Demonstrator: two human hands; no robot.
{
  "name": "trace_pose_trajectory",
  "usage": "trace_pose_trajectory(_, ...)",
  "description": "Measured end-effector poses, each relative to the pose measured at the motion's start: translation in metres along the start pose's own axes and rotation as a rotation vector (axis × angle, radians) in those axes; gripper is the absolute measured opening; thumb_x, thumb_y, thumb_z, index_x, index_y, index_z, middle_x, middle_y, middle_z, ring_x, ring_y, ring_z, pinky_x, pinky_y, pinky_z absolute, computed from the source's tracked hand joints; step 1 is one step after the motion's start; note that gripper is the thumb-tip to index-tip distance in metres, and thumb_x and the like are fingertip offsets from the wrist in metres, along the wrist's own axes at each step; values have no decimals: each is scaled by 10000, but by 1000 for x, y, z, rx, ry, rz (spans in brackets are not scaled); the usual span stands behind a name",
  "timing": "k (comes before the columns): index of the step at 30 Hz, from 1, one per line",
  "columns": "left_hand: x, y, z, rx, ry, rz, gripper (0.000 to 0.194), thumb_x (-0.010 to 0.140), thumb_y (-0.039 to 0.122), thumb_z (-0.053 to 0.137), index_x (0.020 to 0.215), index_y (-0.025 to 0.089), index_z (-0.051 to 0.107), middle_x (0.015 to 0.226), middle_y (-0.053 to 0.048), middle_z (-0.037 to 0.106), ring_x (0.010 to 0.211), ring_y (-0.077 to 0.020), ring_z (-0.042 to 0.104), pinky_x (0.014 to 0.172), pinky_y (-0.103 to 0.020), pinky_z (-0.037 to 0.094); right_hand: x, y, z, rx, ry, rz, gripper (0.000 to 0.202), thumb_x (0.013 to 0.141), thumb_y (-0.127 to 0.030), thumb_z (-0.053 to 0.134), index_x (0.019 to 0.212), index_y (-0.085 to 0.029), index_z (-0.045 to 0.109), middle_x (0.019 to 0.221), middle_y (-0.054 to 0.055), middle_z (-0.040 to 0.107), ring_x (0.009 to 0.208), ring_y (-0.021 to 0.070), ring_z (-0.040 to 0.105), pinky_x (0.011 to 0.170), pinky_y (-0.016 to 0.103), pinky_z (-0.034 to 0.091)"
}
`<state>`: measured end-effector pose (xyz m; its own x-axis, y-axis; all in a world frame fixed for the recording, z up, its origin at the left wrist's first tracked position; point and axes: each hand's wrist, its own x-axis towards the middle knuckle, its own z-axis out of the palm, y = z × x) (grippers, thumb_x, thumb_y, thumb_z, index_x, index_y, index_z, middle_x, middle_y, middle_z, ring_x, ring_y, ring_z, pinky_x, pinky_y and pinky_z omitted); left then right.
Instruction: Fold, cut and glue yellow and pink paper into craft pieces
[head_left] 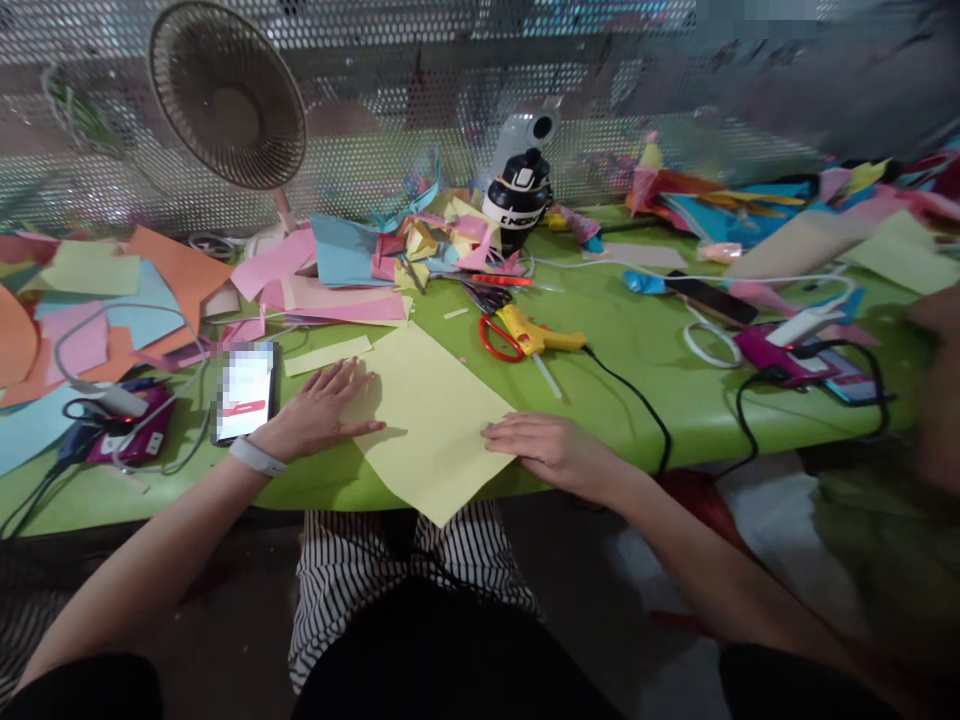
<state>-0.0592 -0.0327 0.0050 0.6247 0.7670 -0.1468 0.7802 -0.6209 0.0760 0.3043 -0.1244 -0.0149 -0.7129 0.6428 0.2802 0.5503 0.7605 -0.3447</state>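
Note:
A square sheet of pale yellow paper (431, 410) lies turned cornerwise on the green table, its near corner sticking out past the edge. My left hand (322, 405) rests flat on its left side with the fingers spread. At the right corner, my right hand (544, 450) has its fingertips on the paper; whether the thumb grips from below is hidden. Beyond my left fingers is a narrow yellow paper strip (328, 355). A lit phone (246, 395) lies left of that hand. A yellow glue gun (536, 332) and red-handled scissors (501, 338) lie past the sheet.
Coloured paper scraps (142, 300) cover the left and back of the green table (615, 380). A fan (229, 95) and a black-and-white bottle (517, 200) stand behind. Purple power strips (135, 425) with cables sit at both sides. Another person (900, 500) is at the right.

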Motion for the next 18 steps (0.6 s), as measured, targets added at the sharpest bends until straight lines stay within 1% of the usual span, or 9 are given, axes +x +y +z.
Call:
trace_pose_trajectory(2,10,-4,1,20,15,-46,876,913,738,367,1585,201,203,1659,-147,109,1526,-332,93,1226,-512,143,-1,1,0,-12,17,-13,354,886,-60,512,1131,-190,732,1175,69,736,1085,187,699,1014,390,551)
trace_pose_trajectory(4,20,-10,0,36,33,-140,836,932,697,390,1581,199,219,1651,-165,148,1516,-365,137,1202,-551,193,0,2,0,-19,39,-17,351,887,-58,501,1108,-190,740,1147,66,747,1061,186,707,984,377,570)
trace_pose_trajectory(6,29,-17,-3,52,68,-222,746,976,606,384,1572,180,243,1600,-202,294,1458,-383,312,1135,-550,329,1,2,1,-28,61,-18,357,884,-51,490,1090,-191,745,1123,62,755,1037,186,715,952,368,587)
trace_pose_trajectory(8,37,-24,-9,86,100,-253,609,1020,418,365,1562,162,261,1435,-203,530,1300,-338,531,1015,-474,469,3,2,2,-36,76,-24,361,883,-47,481,1085,-184,746,1112,66,758,1025,190,718,938,372,593)
trace_pose_trajectory(10,40,-28,-15,134,97,-240,549,985,195,371,1529,139,338,1255,-174,663,1160,-288,632,921,-402,526,5,2,3,-40,91,-39,354,888,-48,473,1075,-168,748,1098,76,761,1007,194,724,928,376,598)
trace_pose_trajectory(11,41,-30,-18,154,102,-222,557,943,109,378,1499,131,396,1219,-165,682,1142,-273,643,902,-380,534,5,2,3,-39,101,-47,349,889,-48,471,1068,-157,750,1089,82,763,995,197,727,919,377,603)
trace_pose_trajectory(13,41,-31,-24,184,161,-183,575,878,18,383,1430,131,499,1251,-159,674,1169,-262,634,907,-368,536,5,1,5,-35,116,-50,347,887,-47,469,1065,-145,751,1082,91,764,984,202,730,908,383,609)
trace_pose_trajectory(16,46,-37,-36,228,366,-142,536,910,29,366,1409,144,525,1356,-172,614,1266,-277,574,988,-425,495,4,1,6,-26,121,-30,373,872,-41,475,1091,-171,748,1107,83,758,1004,203,725,914,396,608)
trace_pose_trajectory(18,58,-46,-43,231,470,-115,495,948,68,363,1407,157,525,1428,-181,553,1352,-287,495,1067,-476,427,4,1,7,-17,121,-18,385,861,-39,489,1104,-191,746,1124,76,753,1019,200,720,924,399,604)
